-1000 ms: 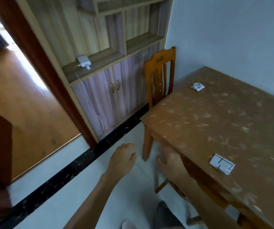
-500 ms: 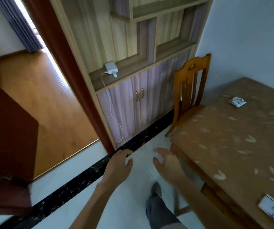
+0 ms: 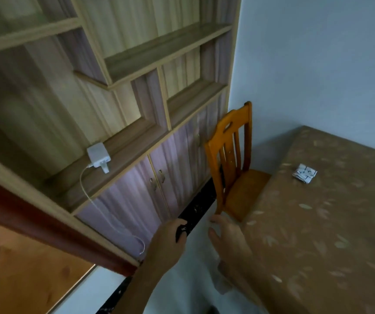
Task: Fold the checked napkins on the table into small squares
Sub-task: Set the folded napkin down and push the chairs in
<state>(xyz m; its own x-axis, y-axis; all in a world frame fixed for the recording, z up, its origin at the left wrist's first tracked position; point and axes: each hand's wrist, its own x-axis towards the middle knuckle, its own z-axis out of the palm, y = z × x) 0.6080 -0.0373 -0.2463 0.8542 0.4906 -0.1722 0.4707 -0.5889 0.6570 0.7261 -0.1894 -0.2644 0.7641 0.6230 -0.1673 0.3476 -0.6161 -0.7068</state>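
A small folded white napkin with dark check lines point(image 3: 304, 173) lies on the brown leaf-patterned table point(image 3: 318, 234), toward its far left part. Both my hands hang in the air over the pale floor, left of the table's near corner. My left hand point(image 3: 168, 240) has loosely curled fingers and holds nothing. My right hand point(image 3: 226, 234) has relaxed, spread fingers, empty, its fingertips close to the chair's front leg, and I cannot tell if they touch. No other napkin shows in this view.
An orange wooden chair point(image 3: 232, 159) stands at the table's left end. Behind it a wall unit point(image 3: 136, 98) holds shelves and cupboard doors, with a white charger point(image 3: 98, 156) and cable on a ledge. A dark red door frame point(image 3: 46, 227) and doorway lie lower left.
The view has turned up and left toward the wall unit; the near folded napkin has left the frame. Both hands stay empty in front and now lie nearer the chair.
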